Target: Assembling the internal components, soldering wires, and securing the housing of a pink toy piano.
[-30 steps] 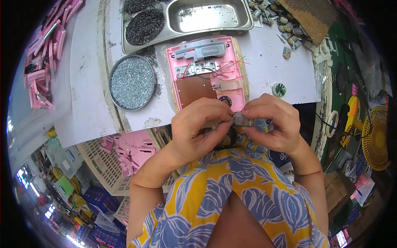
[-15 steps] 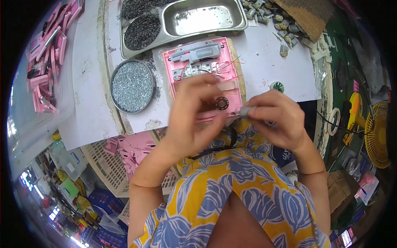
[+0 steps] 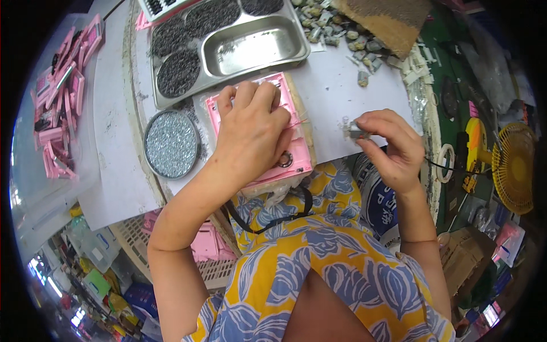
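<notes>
My left hand (image 3: 250, 122) lies over a pink plastic casing (image 3: 305, 153), its fingers curled down onto it and covering most of the inside. Its fingertips are partly hidden. A dark round part (image 3: 285, 159) shows in the casing's near right corner, beside that hand. Thin wires stick out over the casing's right edge. To the right, above the white table sheet, my right hand (image 3: 393, 148) pinches a small grey motor (image 3: 358, 132) between thumb and fingers. A small clear piece (image 3: 346, 126) shows at the motor's far end; whether it is attached I cannot tell.
A round dish of small silver screws (image 3: 171, 143) stands left of the casing. Behind it is a metal tray (image 3: 256, 51) with dark screws in its compartments. Loose motors (image 3: 342, 34) lie at the back right, pink parts (image 3: 62, 97) at far left. A yellow fan (image 3: 513, 168) stands right.
My right hand has moved away from the casing's near right corner, to the right. My left hand has come down over the casing. The whole view has shifted.
</notes>
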